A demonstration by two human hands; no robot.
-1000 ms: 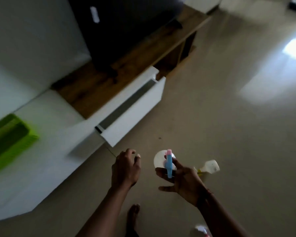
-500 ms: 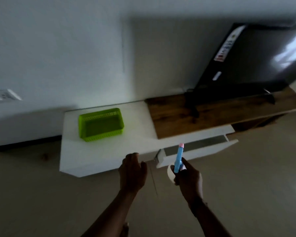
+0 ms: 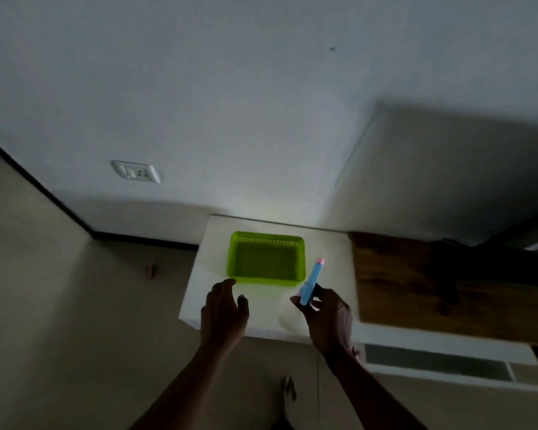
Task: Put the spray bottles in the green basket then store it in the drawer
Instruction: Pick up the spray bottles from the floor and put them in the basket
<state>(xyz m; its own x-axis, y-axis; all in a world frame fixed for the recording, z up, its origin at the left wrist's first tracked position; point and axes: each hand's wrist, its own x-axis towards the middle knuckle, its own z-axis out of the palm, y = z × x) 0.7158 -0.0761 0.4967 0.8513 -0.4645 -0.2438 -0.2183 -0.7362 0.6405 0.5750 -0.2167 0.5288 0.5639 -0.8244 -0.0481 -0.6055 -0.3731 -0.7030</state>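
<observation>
A green basket [image 3: 266,276] with nothing visible inside sits on the white cabinet top [image 3: 330,259]. My right hand [image 3: 328,315] grips a spray bottle [image 3: 311,282] with a blue head and pink tip, just right of the basket's near corner; its pale body is blurred below the hand. Fingers loosely curled, my left hand [image 3: 224,308] holds nothing and hovers at the basket's near left corner. At lower right the white drawer [image 3: 441,364] stands pulled out.
A wooden top [image 3: 416,283] joins the white cabinet on the right, with a dark TV [image 3: 510,240] standing on it. A wall socket [image 3: 135,171] is on the wall at left. Beige floor lies below, and a foot [image 3: 289,392] shows between my arms.
The view has swung left and closer to the cabinet. Both hands have moved up to the basket's near edge, the right one still carrying the spray bottle.
</observation>
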